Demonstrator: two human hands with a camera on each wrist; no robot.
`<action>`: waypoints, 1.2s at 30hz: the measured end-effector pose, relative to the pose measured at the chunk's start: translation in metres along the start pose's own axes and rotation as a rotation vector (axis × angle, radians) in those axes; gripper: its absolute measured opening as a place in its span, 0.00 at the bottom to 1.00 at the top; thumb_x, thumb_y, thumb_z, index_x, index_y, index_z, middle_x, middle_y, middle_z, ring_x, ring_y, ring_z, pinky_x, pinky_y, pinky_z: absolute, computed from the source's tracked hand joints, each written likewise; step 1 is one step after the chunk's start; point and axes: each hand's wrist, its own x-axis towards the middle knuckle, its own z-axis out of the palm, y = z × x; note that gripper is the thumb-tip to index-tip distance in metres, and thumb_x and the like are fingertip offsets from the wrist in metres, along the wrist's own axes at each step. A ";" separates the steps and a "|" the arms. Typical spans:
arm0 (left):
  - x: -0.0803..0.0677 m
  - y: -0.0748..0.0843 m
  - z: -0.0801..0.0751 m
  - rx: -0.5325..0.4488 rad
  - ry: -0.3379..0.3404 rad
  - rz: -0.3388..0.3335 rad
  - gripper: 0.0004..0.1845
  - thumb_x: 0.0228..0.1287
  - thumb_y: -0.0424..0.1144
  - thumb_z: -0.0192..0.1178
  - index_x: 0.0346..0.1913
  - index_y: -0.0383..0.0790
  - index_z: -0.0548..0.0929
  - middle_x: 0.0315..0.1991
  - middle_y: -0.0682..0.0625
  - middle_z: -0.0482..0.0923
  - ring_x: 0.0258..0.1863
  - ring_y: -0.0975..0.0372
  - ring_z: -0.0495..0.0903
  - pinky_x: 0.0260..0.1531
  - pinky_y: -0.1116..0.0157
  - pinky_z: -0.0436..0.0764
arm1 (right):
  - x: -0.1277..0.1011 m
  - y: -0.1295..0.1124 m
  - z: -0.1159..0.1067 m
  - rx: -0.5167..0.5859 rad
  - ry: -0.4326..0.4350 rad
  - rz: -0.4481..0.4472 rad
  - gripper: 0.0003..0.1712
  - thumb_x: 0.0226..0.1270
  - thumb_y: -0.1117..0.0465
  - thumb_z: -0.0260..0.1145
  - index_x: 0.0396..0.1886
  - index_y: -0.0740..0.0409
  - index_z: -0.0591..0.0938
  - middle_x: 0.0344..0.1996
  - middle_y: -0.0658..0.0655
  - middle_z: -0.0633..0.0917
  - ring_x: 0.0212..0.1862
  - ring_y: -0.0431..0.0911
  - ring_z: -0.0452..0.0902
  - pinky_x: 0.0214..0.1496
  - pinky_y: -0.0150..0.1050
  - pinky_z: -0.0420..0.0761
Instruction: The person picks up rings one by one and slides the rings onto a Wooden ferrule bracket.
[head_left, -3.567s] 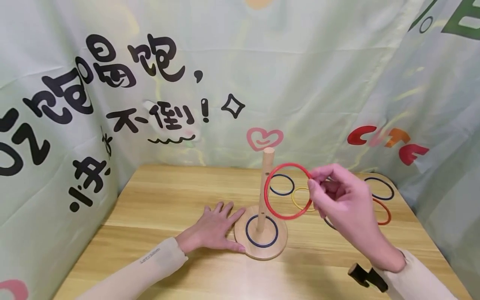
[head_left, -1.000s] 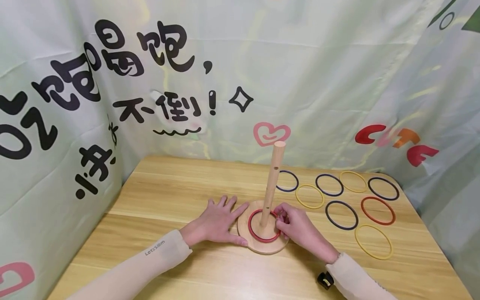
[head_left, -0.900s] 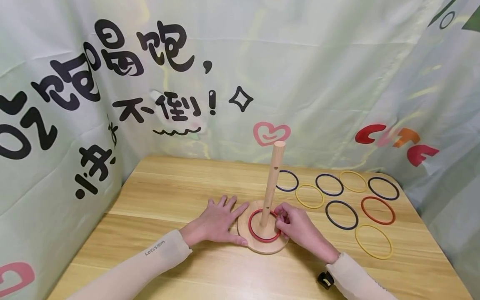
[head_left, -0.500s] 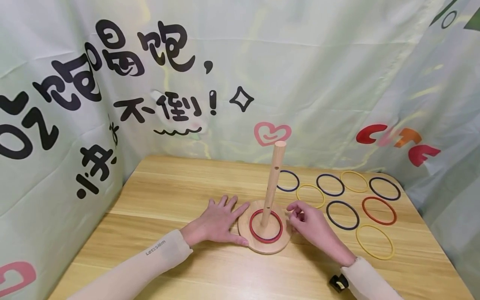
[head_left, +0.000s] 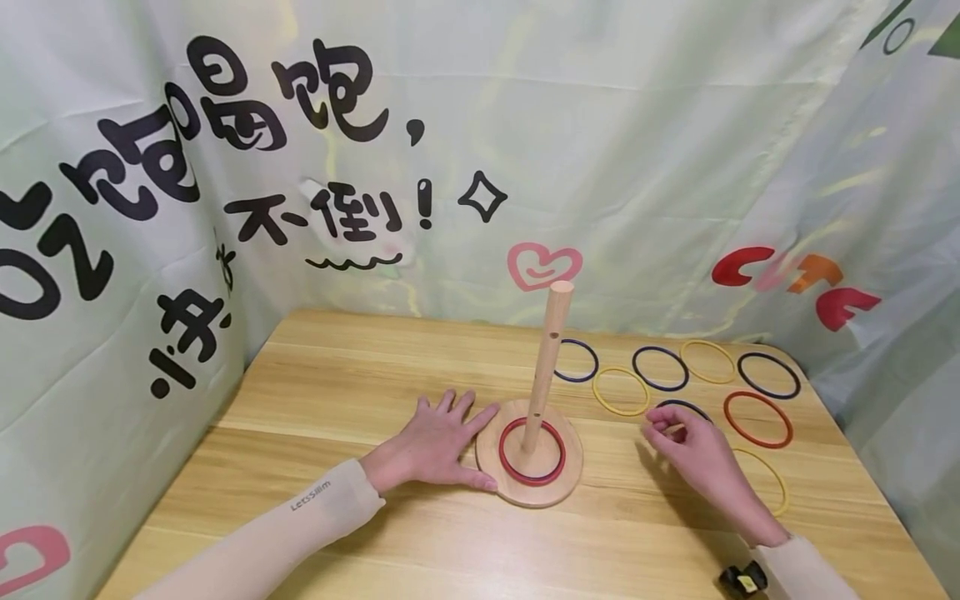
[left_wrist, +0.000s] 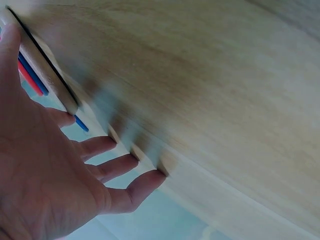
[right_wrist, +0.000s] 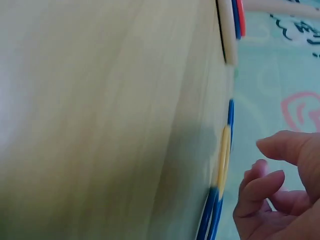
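A wooden peg stand (head_left: 557, 487) sits mid-table with an upright peg (head_left: 551, 358). A red ring (head_left: 502, 454) lies around the peg on the round base, with a blue ring under it, edge-on in the left wrist view (left_wrist: 35, 75). My left hand (head_left: 457, 442) lies flat on the table, fingers straight, index and thumb touching the base's left rim (left_wrist: 47, 62). My right hand (head_left: 663, 427) hovers right of the stand with loosely curled fingers (right_wrist: 265, 187) and holds nothing. It is over a dark ring (head_left: 678, 404), which it partly hides.
Several loose rings lie on the table's right side: a dark blue one (head_left: 577, 381), a yellow one (head_left: 621, 413), a red-orange one (head_left: 726, 414) and others behind. Printed cloth walls close in the back and both sides. The wooden table (head_left: 322, 392) has bare wood at the left.
My right hand lowered the red ring over the peg onto the base, let go of it, and moved right towards the loose rings. The left hand has stayed put.
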 end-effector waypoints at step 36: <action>-0.001 0.000 0.002 0.014 0.000 -0.005 0.64 0.47 0.90 0.44 0.84 0.57 0.50 0.79 0.37 0.57 0.74 0.35 0.61 0.56 0.29 0.67 | -0.037 -0.033 -0.012 -0.133 -0.041 -0.302 0.14 0.53 0.70 0.74 0.33 0.47 0.84 0.21 0.36 0.74 0.24 0.29 0.66 0.26 0.30 0.69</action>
